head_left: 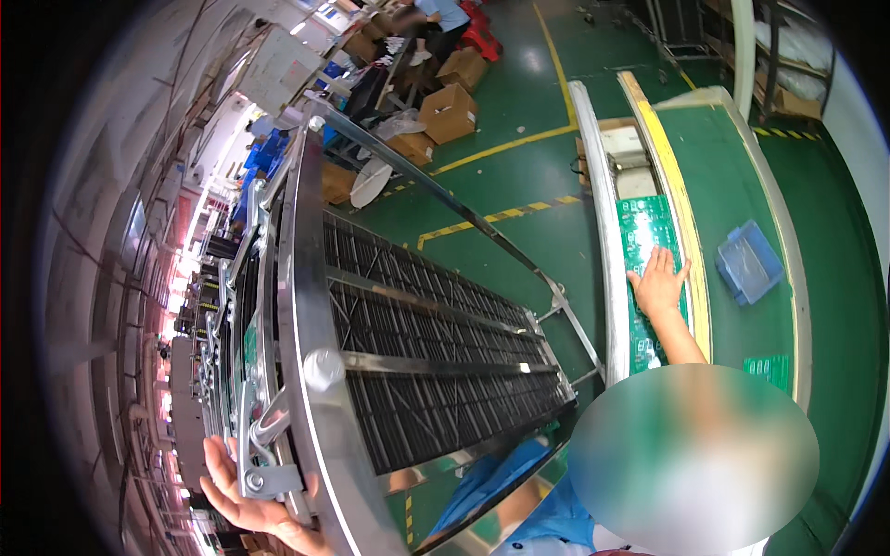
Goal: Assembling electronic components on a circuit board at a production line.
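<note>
My left hand (248,500) comes in from the lower left edge. It grips a bracket at the near end of a long, shiny steel frame (301,278), with the fingers curled around the metal. The frame carries a black slotted belt (426,371) crossed by metal bars. My right hand is out of sight. Close in front of me at the lower right is a co-worker in blue clothes. One of this co-worker's hands (658,283) lies flat and open on a green circuit board (642,236), which rests in a narrow conveyor lane.
A blue plastic tray (749,261) lies on the green-topped bench (723,157) at the right, with another green board (769,369) near it. Cardboard boxes (449,111) stand on the green floor with yellow lines. Another person (436,18) works far off at the top.
</note>
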The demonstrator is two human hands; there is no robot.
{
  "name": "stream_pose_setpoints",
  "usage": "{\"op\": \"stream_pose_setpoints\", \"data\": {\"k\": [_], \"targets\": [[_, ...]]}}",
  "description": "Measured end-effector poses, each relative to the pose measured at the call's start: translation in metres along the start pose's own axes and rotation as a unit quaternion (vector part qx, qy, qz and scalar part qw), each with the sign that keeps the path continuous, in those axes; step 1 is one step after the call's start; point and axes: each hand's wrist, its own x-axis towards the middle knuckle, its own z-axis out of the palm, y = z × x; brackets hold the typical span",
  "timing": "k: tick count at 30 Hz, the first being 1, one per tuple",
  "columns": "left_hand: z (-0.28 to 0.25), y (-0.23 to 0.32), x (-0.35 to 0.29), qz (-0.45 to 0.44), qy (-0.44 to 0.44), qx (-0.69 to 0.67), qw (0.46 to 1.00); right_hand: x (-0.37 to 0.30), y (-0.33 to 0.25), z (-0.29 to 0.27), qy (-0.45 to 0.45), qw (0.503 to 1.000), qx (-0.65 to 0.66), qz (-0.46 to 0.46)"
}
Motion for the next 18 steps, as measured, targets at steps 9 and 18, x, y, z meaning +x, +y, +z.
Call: {"op": "stream_pose_setpoints", "data": {"k": [9, 18], "targets": [[0.030, 0.004, 0.012, 0.127, 0.114, 0.045, 0.984, -0.093, -0.001, 0.006, -0.007, 0.997, 0.051, 0.052], [0.062, 0.034, -0.037, 0.346, 0.094, -0.348, 0.866, -0.228, 0.007, 0.033, -0.010, 0.988, 0.065, 0.142]]}}
